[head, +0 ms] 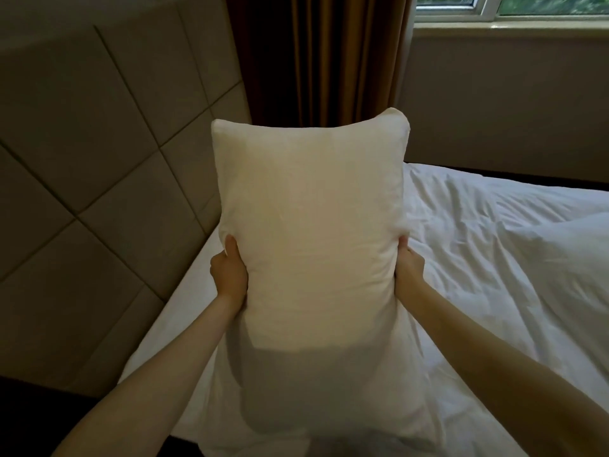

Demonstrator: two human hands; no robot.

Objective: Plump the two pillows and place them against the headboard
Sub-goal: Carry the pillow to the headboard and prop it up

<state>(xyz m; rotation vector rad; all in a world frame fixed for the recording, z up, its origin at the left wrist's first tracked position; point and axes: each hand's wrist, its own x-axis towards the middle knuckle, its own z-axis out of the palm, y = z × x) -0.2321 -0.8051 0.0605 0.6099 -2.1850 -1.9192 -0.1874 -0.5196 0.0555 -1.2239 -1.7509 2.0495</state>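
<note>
- One pillow (309, 245) is in hand and stands on end over the near edge of the bed (494, 258), its lower end in shadow, so I cannot tell whether it rests on the sheet or hangs just above it.
- Both hands squeeze it from opposite sides at about mid-height: the left hand (228, 272) is curled around the left side with its fingers pressed into the filling, and the right hand (408, 268) is pressed flat against the right side, fingers closed on the fabric.
- Dents in the cover at both grips suggest the plumping step is under way, not finished; the upper half looks full and even.
- Farther right, near the right edge of the bed, a white rounded mound (557, 258) lies on the crumpled sheet. It may be the second pillow or bunched bedding; I cannot tell which.
- Along the left edge of the bed, the padded headboard (99, 159) has nothing leaning against it in the part that shows.
- Beyond the far edge stand a brown curtain (316, 57) and a window (510, 8).
- By my reading, neither pillow is placed yet: this one needs setting against the headboard, then the other needs plumping and placing.
</note>
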